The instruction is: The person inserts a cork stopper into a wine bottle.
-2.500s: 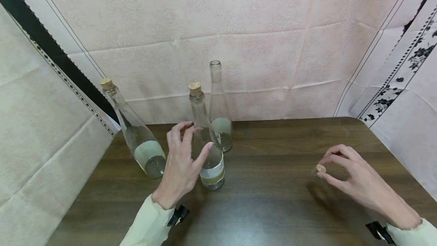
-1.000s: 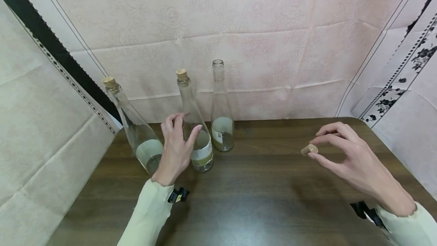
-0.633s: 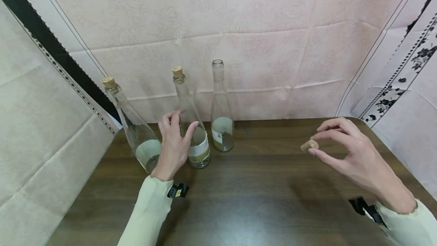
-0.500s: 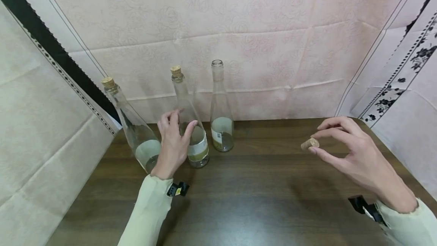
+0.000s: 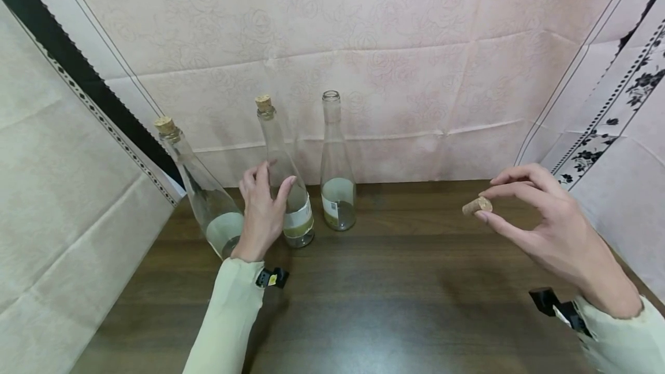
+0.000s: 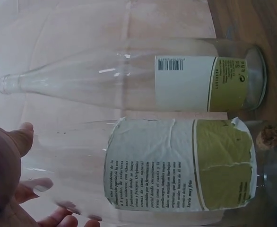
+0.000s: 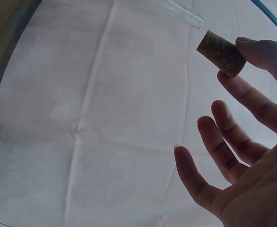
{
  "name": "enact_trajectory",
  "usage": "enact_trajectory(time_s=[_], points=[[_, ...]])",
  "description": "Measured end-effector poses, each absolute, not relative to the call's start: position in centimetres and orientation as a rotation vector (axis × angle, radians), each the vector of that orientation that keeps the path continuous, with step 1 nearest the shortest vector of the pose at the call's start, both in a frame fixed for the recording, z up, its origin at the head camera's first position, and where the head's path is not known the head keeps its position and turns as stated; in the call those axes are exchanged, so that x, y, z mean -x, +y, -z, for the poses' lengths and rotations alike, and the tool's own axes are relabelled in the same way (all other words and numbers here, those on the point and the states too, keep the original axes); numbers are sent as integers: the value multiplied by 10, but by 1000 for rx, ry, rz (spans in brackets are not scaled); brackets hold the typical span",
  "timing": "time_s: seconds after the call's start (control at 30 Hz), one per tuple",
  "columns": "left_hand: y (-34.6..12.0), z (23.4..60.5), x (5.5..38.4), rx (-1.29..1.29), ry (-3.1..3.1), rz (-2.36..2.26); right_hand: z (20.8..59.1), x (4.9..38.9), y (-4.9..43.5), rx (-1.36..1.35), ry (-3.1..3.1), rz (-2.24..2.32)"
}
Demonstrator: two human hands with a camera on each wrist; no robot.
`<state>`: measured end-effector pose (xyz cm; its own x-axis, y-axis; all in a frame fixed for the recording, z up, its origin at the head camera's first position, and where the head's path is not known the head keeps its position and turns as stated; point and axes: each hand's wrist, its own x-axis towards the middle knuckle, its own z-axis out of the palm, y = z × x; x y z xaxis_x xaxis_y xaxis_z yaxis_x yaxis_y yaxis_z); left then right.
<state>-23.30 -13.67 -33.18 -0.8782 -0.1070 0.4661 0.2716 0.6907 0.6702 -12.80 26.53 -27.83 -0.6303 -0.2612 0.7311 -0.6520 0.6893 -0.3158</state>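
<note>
My left hand [image 5: 261,206] grips a clear glass bottle [image 5: 280,149] that has a cork [image 5: 264,101] in its mouth. The thumb lies on the near side and the fingers reach round behind the glass; the torn white and green label [image 6: 152,170] is seen below them. On the far side of the table, to the right, stands an uncorked clear bottle [image 5: 337,154]. Above the right part of the table, my right hand [image 5: 553,224] pinches a loose cork [image 7: 222,54] between thumb and index finger, the other fingers spread apart.
Another corked bottle [image 5: 200,189] stands at the left, its lower part partly hidden by my left hand. The brown wooden table [image 5: 374,293] ends at a pale patterned cloth [image 5: 395,74] behind. A small cork-like piece [image 6: 268,137] shows near the gripped bottle's base.
My left hand has carried the corked bottle leftward and farther back, widening the gap to the uncorked one. My right hand has risen with its cork, which now lies more sideways.
</note>
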Motion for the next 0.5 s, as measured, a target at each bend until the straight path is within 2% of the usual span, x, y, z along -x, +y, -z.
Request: enact_trajectory(time_s=[0.5], points=[[-139,332,242,95,-2432,1081,263,128,258,-716,-2125,-781]])
